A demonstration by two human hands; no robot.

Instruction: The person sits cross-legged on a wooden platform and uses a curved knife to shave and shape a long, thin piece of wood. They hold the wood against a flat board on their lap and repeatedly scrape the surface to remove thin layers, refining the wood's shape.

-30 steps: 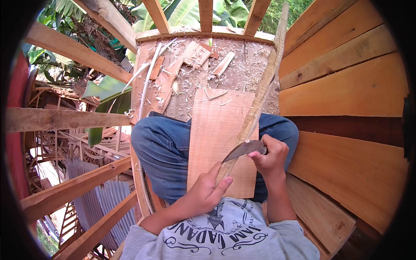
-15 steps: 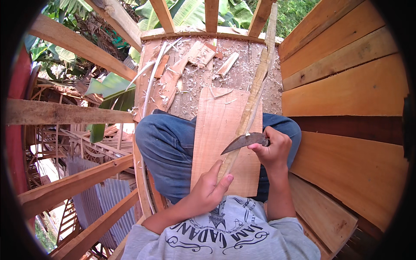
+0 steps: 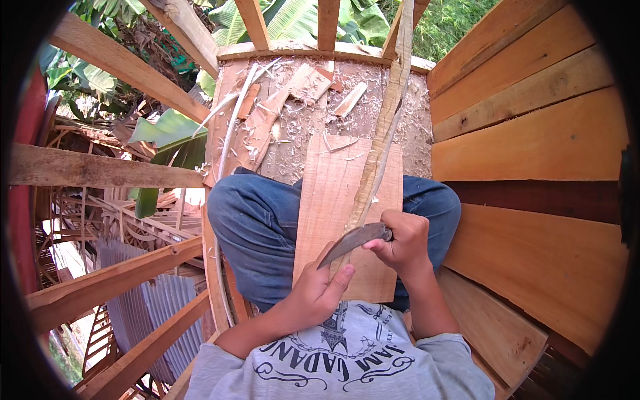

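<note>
A long, narrow wooden strip (image 3: 381, 143) slants from my lap up past the far rail. Its near end is gripped in my left hand (image 3: 313, 291), thumb along one side. My right hand (image 3: 404, 243) is closed round the handle of a dark, curved-blade knife (image 3: 355, 241). The blade lies across the strip just beyond my left fingers, its tip pointing left toward that hand. A small pale shaving clings to the strip beyond the blade. Under the strip, a flat wooden board (image 3: 323, 200) rests on my crossed legs. The knife's handle is mostly hidden by my fingers.
Shavings and wood offcuts (image 3: 267, 123) litter the plank floor (image 3: 417, 147) ahead. Long pale strips (image 3: 233, 127) lie along its left edge. Wooden rails (image 3: 107, 168) stand on the left, a plank wall (image 3: 533, 140) on the right. Another board (image 3: 493, 327) lies beside my right arm.
My right hand has drawn the knife along the strip toward me, closer to my left hand. The strip's far end has swung a little left. My left hand keeps its hold.
</note>
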